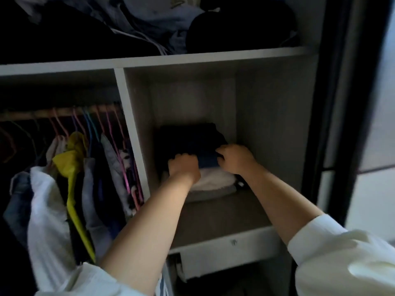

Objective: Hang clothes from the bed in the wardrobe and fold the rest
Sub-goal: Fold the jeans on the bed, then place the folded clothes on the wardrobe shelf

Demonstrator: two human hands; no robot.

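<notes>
You're well into the folding half of the job, by the look of it. Your left hand (183,165) and right hand (234,158) both reach into the wardrobe's open shelf (224,212), fingers curled onto the front edge of a dark folded garment (190,139) that sits on top of the pile there. Under it lie a blue folded piece (208,161), a soft white one (215,178) and a grey one (211,192) at the bottom, all flat, squared bundles of limp cloth.

Left of that shelf, past the white divider, the hanging rail (53,113) already carries thin coloured wire hangers with a yellow top (70,161), pale shirts and a patterned piece, so hanging seems largely done. Above the shelf, loose crumpled clothes (149,24) lie unfolded. The bed is out of view, so you can't judge what remains there.
</notes>
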